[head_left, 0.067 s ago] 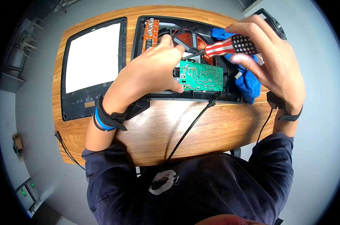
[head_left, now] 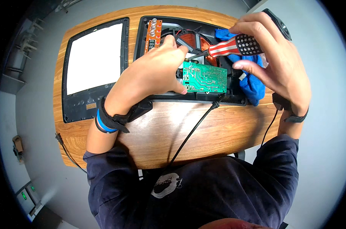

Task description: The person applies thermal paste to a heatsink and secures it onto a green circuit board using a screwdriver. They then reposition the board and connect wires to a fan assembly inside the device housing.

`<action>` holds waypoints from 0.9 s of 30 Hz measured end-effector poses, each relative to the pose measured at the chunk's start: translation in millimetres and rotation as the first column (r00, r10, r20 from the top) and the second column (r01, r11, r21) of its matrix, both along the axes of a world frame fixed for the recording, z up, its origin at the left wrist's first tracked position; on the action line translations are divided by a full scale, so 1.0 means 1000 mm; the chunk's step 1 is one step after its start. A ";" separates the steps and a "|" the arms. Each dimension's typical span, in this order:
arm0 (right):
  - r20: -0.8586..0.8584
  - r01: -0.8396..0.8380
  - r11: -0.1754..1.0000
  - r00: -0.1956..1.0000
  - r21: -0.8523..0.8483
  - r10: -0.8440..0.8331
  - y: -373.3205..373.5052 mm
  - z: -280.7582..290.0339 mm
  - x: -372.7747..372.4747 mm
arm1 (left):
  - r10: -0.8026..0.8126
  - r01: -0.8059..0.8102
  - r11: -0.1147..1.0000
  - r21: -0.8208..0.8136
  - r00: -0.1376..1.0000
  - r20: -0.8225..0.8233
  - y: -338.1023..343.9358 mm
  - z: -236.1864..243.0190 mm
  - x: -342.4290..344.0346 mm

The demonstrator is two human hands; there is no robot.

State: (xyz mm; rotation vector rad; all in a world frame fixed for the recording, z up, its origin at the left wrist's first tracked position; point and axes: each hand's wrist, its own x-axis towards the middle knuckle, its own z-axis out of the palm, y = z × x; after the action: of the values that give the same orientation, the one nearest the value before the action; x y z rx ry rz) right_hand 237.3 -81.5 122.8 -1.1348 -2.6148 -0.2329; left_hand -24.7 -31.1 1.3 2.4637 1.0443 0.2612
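Note:
My left hand [head_left: 152,68] is closed on a green circuit board [head_left: 205,78], its thumb at the near left corner and its other fingers behind the board's left end. The board is tilted up with its soldered face showing. In my right hand [head_left: 281,63] is a screwdriver [head_left: 224,49] with a flag-patterned handle. My fingers curve loosely round the handle, and the thumb stands a little off it. The shaft points left to the board's upper left edge; its tip is hidden near my left fingers. Behind lies an open black appliance housing [head_left: 142,28] with a copper coil [head_left: 190,40].
An orange display board [head_left: 154,32] sits in the housing's left side. A black-framed panel [head_left: 94,61] with a white face lies to the left. Blue cloth [head_left: 253,86] lies at the housing's right. A black power cord [head_left: 192,133] crosses the table's near edge; a plug [head_left: 58,138] lies at left.
My right thumb has moved slightly away from the screwdriver handle, and the fingers have loosened a little. My left hand and the circuit board stay in place.

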 end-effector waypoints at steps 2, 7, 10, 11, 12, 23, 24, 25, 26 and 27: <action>-0.012 -0.035 0.998 0.999 -0.043 0.034 0.009 -0.002 0.003 | -0.008 0.008 1.000 0.008 1.000 0.006 0.001 -0.001 -0.002; 0.049 0.001 0.986 0.999 -0.164 0.007 0.015 0.004 0.008 | 0.004 -0.003 0.999 -0.037 0.999 0.036 0.010 -0.005 -0.001; 0.043 0.144 0.972 0.989 -0.188 -0.139 0.002 0.012 0.004 | 0.003 0.000 0.999 -0.034 0.998 0.066 0.013 -0.007 0.006; 0.017 0.087 0.986 0.996 -0.145 -0.085 0.003 0.008 0.003 | 0.023 -0.021 0.999 -0.035 0.998 0.057 0.011 -0.007 0.006; -0.007 0.031 0.994 0.999 -0.101 -0.032 0.004 0.005 0.003 | 0.042 -0.041 0.999 -0.036 0.998 0.049 0.009 -0.007 0.005; 0.279 0.130 0.989 0.954 -0.069 -0.106 -0.013 0.032 -0.045 | 0.050 -0.051 0.999 0.012 0.995 0.092 0.008 -0.016 0.006; 0.253 0.093 0.994 0.965 -0.061 -0.075 -0.011 0.030 -0.046 | 0.050 -0.051 0.999 0.000 0.995 0.085 0.008 -0.014 0.006; 0.229 0.057 0.997 0.973 -0.050 -0.044 -0.009 0.029 -0.046 | 0.054 -0.053 0.999 -0.008 0.995 0.078 0.008 -0.013 0.006; 0.205 0.009 1.000 0.979 -0.028 -0.004 -0.001 0.022 -0.032 | 0.056 -0.055 0.998 -0.015 0.996 0.076 0.008 -0.011 0.007; 0.178 -0.042 0.999 0.983 -0.007 0.042 0.005 0.018 -0.024 | 0.062 -0.060 0.998 -0.026 0.996 0.070 0.008 -0.011 0.007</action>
State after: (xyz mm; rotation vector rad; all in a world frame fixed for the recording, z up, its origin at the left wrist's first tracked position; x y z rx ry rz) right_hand 213.2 -76.4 140.3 -1.1052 -2.7924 -0.3357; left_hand -17.8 -23.2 -9.6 2.3864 1.0878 0.3512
